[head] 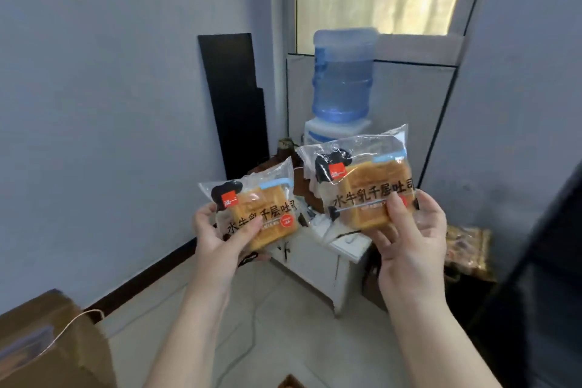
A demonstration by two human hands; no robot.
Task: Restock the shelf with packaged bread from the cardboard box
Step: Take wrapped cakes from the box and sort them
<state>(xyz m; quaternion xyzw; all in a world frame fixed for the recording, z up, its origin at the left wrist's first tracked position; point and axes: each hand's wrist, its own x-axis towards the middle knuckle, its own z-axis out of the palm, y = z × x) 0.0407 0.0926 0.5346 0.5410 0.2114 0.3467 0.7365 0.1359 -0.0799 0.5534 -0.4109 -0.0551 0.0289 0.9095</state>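
Clear plastic wrapped both packets I had up in the head view, each showing a golden block of bread behind black printed characters and a small red square. My left hand (220,238) gripped the left bread packet (256,213) by its lower edge, thumb curled over the front and fingers behind. My right hand (409,233) held the right bread packet (362,183) the same way, thumb pressed on the front, and this packet sat higher than the one in the left hand. The two packets were near each other but apart.

Below and outward of my left hand, at the bottom corner, I saw the cardboard box (50,346) with its flaps up and a thin pale cord over it. Beyond the packets, between my hands, stood a white cabinet (318,264) carrying a water dispenser with a blue water bottle (343,79) on top. Dark boards (236,104) leaned against the wall above my left hand. Outward of my right hand I made out a blurred heap of packaged goods (469,249), and past it a dark upright edge (541,261) that I could not identify.
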